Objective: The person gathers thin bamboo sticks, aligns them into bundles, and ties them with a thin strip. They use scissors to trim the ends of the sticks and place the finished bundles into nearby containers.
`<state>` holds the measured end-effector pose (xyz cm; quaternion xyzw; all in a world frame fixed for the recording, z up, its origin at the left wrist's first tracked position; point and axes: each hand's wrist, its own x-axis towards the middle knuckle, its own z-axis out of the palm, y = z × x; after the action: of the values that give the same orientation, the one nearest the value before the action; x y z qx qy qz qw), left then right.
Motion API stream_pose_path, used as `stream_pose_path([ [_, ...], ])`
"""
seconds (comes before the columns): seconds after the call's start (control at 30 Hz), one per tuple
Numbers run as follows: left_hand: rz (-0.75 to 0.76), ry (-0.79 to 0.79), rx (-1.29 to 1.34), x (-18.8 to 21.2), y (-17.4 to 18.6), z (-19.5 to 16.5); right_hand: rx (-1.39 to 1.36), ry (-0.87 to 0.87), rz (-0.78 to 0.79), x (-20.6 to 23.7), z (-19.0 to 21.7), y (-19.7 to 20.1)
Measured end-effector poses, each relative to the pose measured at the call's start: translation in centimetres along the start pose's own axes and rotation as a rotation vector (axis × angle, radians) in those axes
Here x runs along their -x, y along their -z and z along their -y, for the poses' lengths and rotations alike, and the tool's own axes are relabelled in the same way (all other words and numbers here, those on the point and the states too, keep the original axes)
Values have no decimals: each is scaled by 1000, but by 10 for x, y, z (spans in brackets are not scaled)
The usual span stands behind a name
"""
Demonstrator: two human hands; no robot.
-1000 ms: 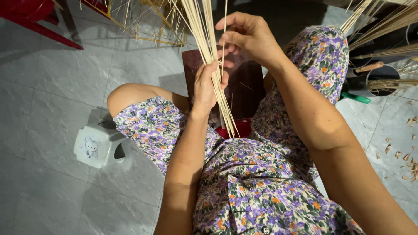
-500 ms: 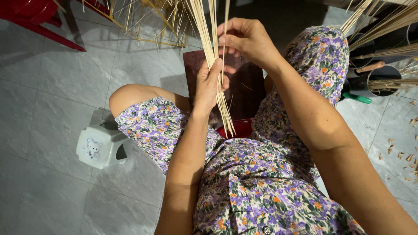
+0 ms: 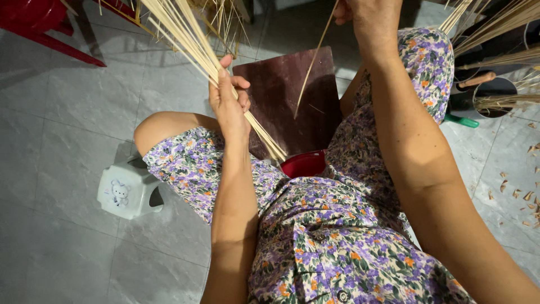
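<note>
My left hand (image 3: 229, 100) is closed around a bundle of thin pale bamboo strips (image 3: 191, 45) that slant from the upper left down to my lap. High at the top edge, my right hand (image 3: 368, 14) pinches a single bamboo strip (image 3: 313, 62) that hangs down over a dark brown board (image 3: 292, 95). The board leans between my knees, above a red bowl (image 3: 304, 164). I sit in a purple flowered dress (image 3: 337, 236).
A small white plastic stool (image 3: 126, 191) stands on the grey tiled floor at my left. Red furniture (image 3: 39, 22) is at the top left. More bamboo strips (image 3: 500, 34), a dark round container (image 3: 495, 95), a green-handled tool (image 3: 461, 120) and wood chips (image 3: 520, 191) lie at the right.
My right hand has risen away from the bundle, drawing one strip out of it. The bundle in my left hand has tilted toward the left. The view has shifted downward.
</note>
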<state>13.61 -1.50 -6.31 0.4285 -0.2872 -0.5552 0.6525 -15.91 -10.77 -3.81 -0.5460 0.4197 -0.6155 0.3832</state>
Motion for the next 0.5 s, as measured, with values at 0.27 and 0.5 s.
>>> stream_pose_path([
  [0.27, 128, 75, -20, 3, -12, 9, -20, -68, 57, 0, -4, 2],
  [0.5, 163, 90, -168, 14, -26, 8, 10, -122, 82, 3, 16, -15],
])
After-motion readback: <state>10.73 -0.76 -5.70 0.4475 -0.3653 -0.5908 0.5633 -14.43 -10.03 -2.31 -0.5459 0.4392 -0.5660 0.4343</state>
